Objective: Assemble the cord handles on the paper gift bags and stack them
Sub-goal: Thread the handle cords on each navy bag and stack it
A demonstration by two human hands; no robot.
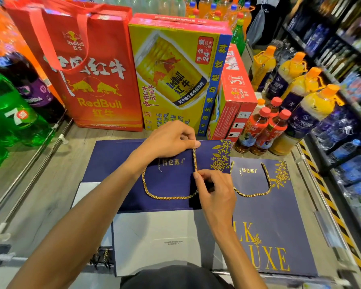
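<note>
The left hand [171, 138] pinches the far edge of a flat navy gift bag [113, 159] in the middle, the right hand [216, 191] pinches its gold cord [165, 197] just nearer, and a second navy bag [279, 215], handle fitted, lies right.

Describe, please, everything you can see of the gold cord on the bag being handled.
The gold cord is a twisted, shiny rope lying in a U-shaped loop on the flat navy bag. The right hand pinches one strand, which runs straight up to the bag's top edge, pinched there by the left hand.
</note>
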